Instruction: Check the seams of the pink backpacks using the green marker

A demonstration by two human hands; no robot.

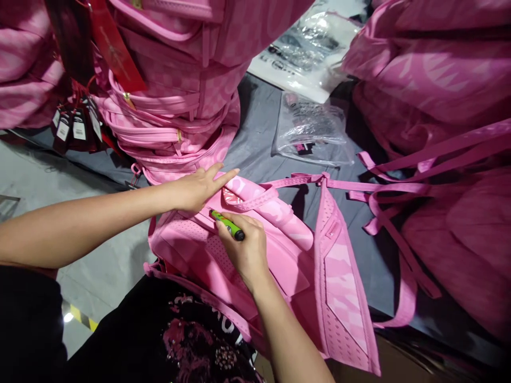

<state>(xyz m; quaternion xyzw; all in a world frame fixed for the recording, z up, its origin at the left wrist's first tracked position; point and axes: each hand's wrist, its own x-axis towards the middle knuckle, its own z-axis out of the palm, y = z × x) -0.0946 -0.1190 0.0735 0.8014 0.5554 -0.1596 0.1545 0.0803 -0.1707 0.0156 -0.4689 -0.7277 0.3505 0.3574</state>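
A pink backpack (279, 255) lies back-side up on the grey table (255, 138), its padded shoulder straps (339, 276) spread to the right. My left hand (197, 187) rests flat on the bag's top edge, fingers stretched out, pressing it down. My right hand (245, 250) is closed round a small green tool with a black tip (227, 225), a lighter or pen by its look, held against the mesh back panel near the top seam.
A stack of pink backpacks (175, 106) with red and black hang tags (75, 125) stands at the back left. More pink bags (435, 106) are heaped on the right. Clear plastic bags (311, 127) lie at the back centre. Grey floor shows at the lower left.
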